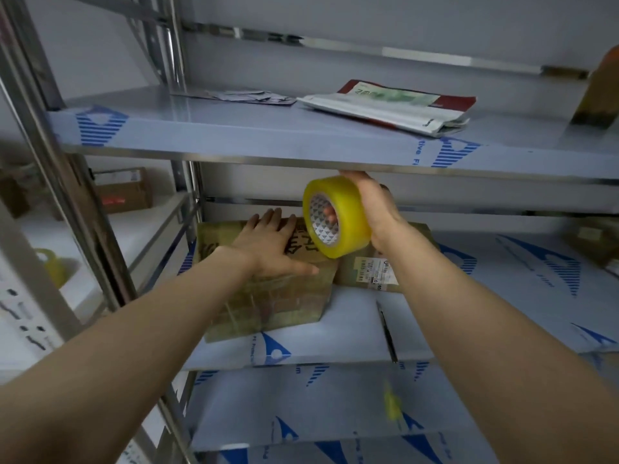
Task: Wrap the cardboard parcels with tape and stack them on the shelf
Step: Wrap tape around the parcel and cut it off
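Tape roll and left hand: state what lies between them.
Head view: only the taped cardboard parcel, its top bearing black writing, shows between the yellow tape roll and the left hand resting on it.

The tape roll (348,226) is translucent yellow, and its inner core is white with a repeating pattern of small dark triangles. At seven o'clock from it, the near parcel (268,296) is dull brown cardboard with bold black characters on top. The second parcel (375,272), at five o'clock from the roll, is brown with a white label printed in black. The shelves (234,128) carry pale blue-grey film marked with bright blue striped emblems and blue lettering, and their edges are silver metal. At twelve o'clock a pouch (385,105) is white, green and dark red. At nine o'clock a box (124,190) is brown with a red patch.
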